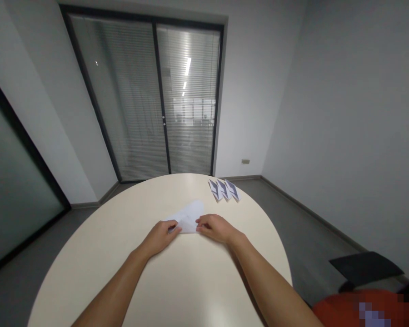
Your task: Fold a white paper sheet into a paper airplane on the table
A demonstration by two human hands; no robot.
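A white sheet of paper [191, 215], folded to a pointed shape, lies on the pale table in front of me. My left hand [162, 234] pinches its near left edge between thumb and fingers. At the near right edge, my right hand [214, 226] grips the paper, fingers curled and thumb close to the table. Both hands rest low, with a short stretch of paper showing between them. Part of the sheet's left side is hidden behind my left fingers.
Three folded paper pieces [224, 190] stand in a row near the table's far right edge. The round table [177, 281] has a curved rim. A chair with a red seat [347, 306] is at the lower right. Beyond are glass panels with blinds [136, 104].
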